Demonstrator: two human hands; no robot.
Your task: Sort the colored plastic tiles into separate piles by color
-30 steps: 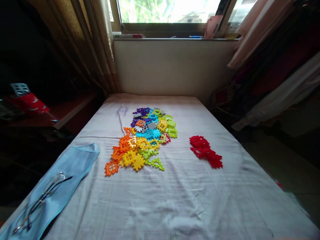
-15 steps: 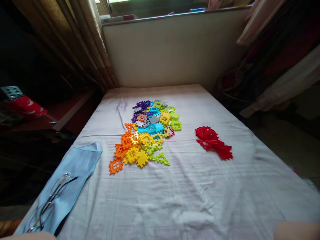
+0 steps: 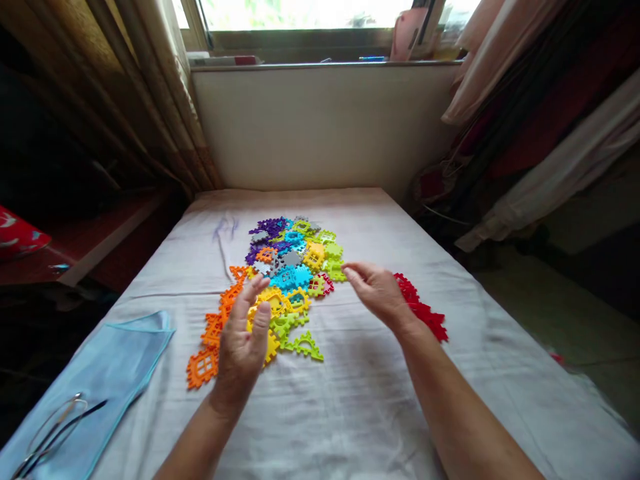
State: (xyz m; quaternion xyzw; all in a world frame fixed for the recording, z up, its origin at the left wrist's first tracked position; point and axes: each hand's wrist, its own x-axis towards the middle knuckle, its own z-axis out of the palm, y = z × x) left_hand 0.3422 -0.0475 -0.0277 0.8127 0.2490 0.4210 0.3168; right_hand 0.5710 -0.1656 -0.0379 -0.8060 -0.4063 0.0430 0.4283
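Note:
A pile of flat plastic interlocking tiles (image 3: pixel 287 267) in purple, blue, green, yellow and orange lies on a white sheet (image 3: pixel 350 400). A separate heap of red tiles (image 3: pixel 425 313) lies to its right. My left hand (image 3: pixel 245 337) hovers over the pile's orange and yellow near edge, fingers stretched out, holding nothing. My right hand (image 3: pixel 377 290) reaches in between the pile and the red heap, fingers loosely spread and empty, covering part of the red tiles.
A light blue cloth (image 3: pixel 100 380) with a pair of glasses (image 3: pixel 45 433) on it lies at the sheet's near left. A wall and window sill (image 3: pixel 320 63) stand behind. Curtains hang left and right. A dark shelf (image 3: pixel 75 247) is at the left.
Both my hands have come into view from below and reached forward to the tile pile. The camera has tilted up, so the window shows again.

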